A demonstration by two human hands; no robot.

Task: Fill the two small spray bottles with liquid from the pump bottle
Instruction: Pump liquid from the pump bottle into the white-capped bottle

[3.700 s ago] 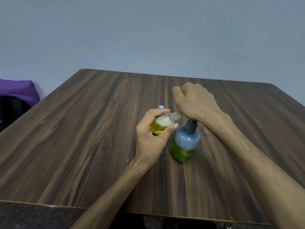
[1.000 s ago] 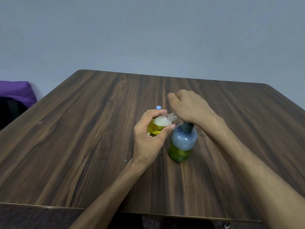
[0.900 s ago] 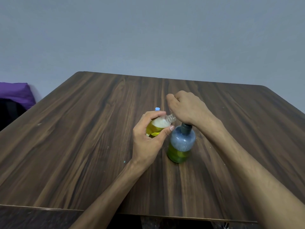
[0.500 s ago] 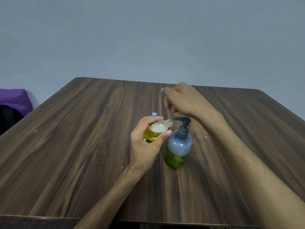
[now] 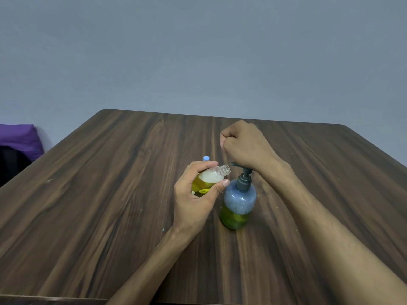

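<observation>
Currently the left hand (image 5: 193, 201) grips a tilted, uncapped spray bottle (image 5: 209, 180), neck just beside the pump bottle (image 5: 239, 205) on the tabletop (image 5: 110, 194); right hand (image 5: 246, 148), fingers curled, rests on its pump

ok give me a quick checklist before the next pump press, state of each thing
1. Small bottle gripped by the left hand, tilted: ok.
2. Its cap off, neck open: ok.
3. Neck right under the pump spout: not ok, it sits a little left of and below the tip.
4. Right hand on the pump head: ok, its heel rests there, fingers curled.
5. Pump bottle upright on the table: ok.
6. Room left in the small bottle: cannot tell, foam hides the level.
</observation>
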